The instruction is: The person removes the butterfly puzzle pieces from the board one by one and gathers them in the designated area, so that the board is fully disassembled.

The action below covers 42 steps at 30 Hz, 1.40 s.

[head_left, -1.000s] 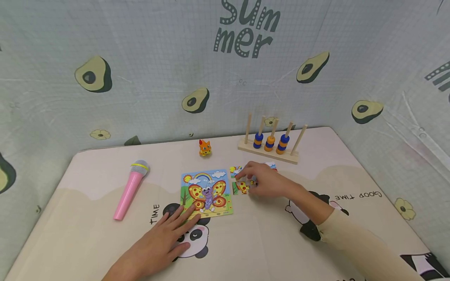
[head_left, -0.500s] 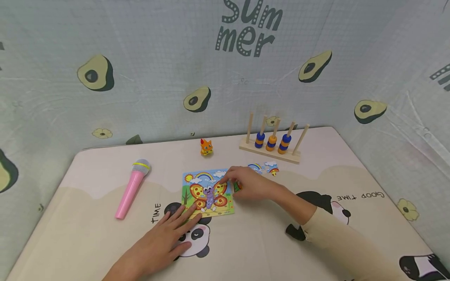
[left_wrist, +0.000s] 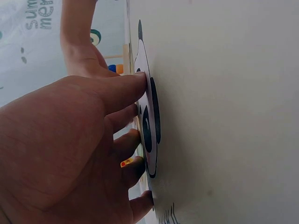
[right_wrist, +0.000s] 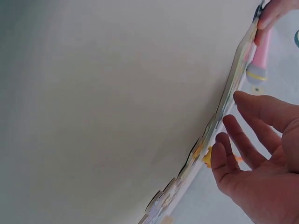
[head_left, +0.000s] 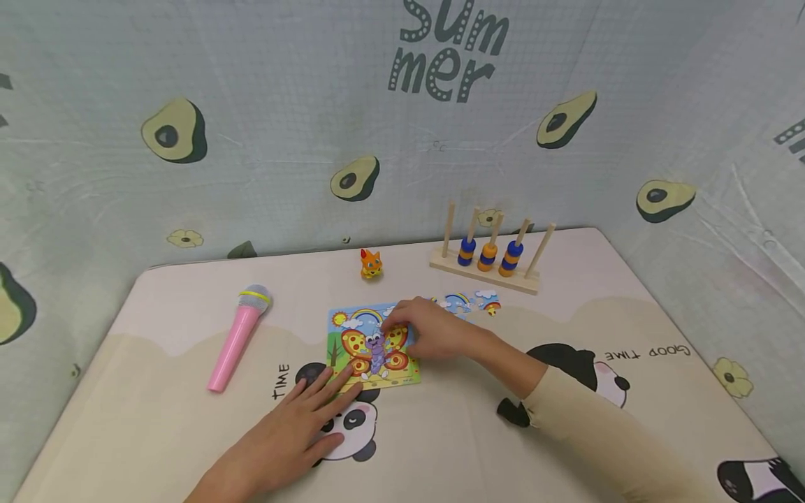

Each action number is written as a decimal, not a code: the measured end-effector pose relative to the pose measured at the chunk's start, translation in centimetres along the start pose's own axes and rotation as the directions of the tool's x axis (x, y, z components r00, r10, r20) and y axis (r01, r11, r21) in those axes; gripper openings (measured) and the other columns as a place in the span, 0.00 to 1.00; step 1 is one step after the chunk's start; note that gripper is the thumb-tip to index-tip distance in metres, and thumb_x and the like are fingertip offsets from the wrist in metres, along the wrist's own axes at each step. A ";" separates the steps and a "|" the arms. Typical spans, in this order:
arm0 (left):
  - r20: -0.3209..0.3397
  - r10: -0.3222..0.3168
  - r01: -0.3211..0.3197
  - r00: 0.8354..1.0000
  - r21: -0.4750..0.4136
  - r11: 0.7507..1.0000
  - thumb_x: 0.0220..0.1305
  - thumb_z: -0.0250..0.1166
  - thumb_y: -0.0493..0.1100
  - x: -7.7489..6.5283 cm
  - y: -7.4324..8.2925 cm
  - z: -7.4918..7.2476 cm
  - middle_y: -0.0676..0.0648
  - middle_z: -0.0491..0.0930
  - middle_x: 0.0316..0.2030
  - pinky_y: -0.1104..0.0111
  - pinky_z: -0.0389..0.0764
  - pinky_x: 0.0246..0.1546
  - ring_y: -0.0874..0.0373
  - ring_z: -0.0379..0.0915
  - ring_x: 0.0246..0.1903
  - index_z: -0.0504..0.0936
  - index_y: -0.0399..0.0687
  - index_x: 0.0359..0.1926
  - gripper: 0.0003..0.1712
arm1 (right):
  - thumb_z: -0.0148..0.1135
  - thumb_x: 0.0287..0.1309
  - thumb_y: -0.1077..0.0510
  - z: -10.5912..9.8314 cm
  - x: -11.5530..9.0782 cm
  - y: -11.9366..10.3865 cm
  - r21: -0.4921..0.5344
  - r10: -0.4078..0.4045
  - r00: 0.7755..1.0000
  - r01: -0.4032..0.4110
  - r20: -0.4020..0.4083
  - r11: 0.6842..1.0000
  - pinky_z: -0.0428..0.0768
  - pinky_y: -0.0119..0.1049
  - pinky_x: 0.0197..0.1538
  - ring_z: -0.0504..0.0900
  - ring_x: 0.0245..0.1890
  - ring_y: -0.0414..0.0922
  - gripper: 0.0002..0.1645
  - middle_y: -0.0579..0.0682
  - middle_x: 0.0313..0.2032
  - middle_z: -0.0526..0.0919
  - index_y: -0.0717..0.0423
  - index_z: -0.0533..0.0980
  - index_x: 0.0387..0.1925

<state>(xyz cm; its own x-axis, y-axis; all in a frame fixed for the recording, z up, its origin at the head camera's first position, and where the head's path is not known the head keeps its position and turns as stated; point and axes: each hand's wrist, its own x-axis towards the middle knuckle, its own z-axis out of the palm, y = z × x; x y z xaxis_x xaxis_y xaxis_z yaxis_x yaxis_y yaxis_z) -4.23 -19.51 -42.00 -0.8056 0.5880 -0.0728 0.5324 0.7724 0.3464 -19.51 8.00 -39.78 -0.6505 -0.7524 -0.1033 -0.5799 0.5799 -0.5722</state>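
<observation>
A square butterfly jigsaw puzzle (head_left: 375, 353) lies on the table in the head view. The left hand (head_left: 289, 426) is spread flat, its fingertips resting on the puzzle's lower left corner; the left wrist view shows these fingers (left_wrist: 126, 144) straight against the surface. Over the puzzle's upper right part is the right hand (head_left: 434, 328), its fingertips near the butterfly's head and its thumb at the right edge. In the right wrist view, the right hand's thumb (right_wrist: 261, 107) hides the index fingertip, so I cannot tell whether a piece is pinched. Loose puzzle pieces (head_left: 459, 302) lie beyond the right hand.
A pink toy microphone (head_left: 235, 342) lies on the left. An orange fox figure (head_left: 371, 265) stands at the back. At the back right is a wooden peg rack (head_left: 484, 267) with blue and orange rings. A patterned cloth (head_left: 302, 126) rises behind the table.
The right hand has moved left from the loose pieces onto the puzzle's upper right part. The left hand stays on the lower left corner. The view shifts slightly.
</observation>
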 end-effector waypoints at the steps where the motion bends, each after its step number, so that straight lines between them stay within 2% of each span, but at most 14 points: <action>1: 0.000 0.000 0.000 1.000 0.000 1.000 0.77 0.57 0.60 0.0 0.0 0.0 0.51 0.53 0.83 0.36 0.60 0.74 0.39 0.51 0.80 0.61 0.60 0.81 0.37 | 0.74 0.55 0.66 0.0 0.1 0.0 -0.006 0.002 1.000 -0.002 -0.001 1.000 0.74 0.47 0.67 0.79 0.58 0.46 0.25 0.46 0.54 0.86 0.50 0.85 0.56; 14: 0.000 -0.004 0.004 1.000 -0.004 1.000 0.77 0.57 0.60 0.0 0.1 -0.2 0.51 0.53 0.83 0.36 0.60 0.74 0.39 0.52 0.80 0.61 0.60 0.81 0.37 | 0.73 0.55 0.68 0.2 0.5 -0.6 -0.008 0.080 0.996 -0.079 0.049 0.997 0.73 0.47 0.70 0.76 0.61 0.46 0.30 0.44 0.57 0.83 0.44 0.84 0.59; 27: 0.012 -0.007 0.007 1.000 0.001 1.000 0.77 0.57 0.60 0.0 0.0 -0.2 0.51 0.53 0.83 0.36 0.59 0.74 0.39 0.51 0.80 0.61 0.60 0.81 0.37 | 0.73 0.54 0.69 0.5 0.7 -1.3 -0.045 0.095 0.993 -0.092 0.072 0.995 0.76 0.45 0.68 0.72 0.62 0.47 0.32 0.47 0.58 0.77 0.41 0.84 0.59; 34: 0.006 -0.010 0.010 1.000 0.003 1.000 0.78 0.57 0.59 0.0 0.1 -0.1 0.51 0.53 0.83 0.37 0.59 0.74 0.39 0.51 0.80 0.60 0.60 0.81 0.37 | 0.72 0.54 0.69 0.4 0.8 -1.3 -0.085 0.094 0.990 -0.085 0.101 0.993 0.79 0.38 0.59 0.71 0.56 0.44 0.34 0.47 0.57 0.75 0.39 0.83 0.61; 42: 0.021 -0.035 0.035 0.999 -0.016 0.999 0.77 0.58 0.58 0.0 0.2 -0.2 0.52 0.52 0.83 0.37 0.57 0.76 0.41 0.49 0.81 0.60 0.61 0.81 0.37 | 0.73 0.51 0.70 0.2 1.1 -1.3 -0.078 0.084 0.990 -0.076 0.111 0.994 0.78 0.39 0.60 0.70 0.56 0.45 0.34 0.48 0.55 0.74 0.40 0.84 0.59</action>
<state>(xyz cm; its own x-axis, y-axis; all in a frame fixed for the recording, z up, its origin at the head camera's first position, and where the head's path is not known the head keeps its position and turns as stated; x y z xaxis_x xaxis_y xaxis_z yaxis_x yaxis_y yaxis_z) -4.15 -19.43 -41.75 -0.8180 0.5657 -0.1042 0.4998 0.7886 0.3583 -19.34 6.38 -39.32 -0.6388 -0.7308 -0.2407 -0.5654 0.6580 -0.4974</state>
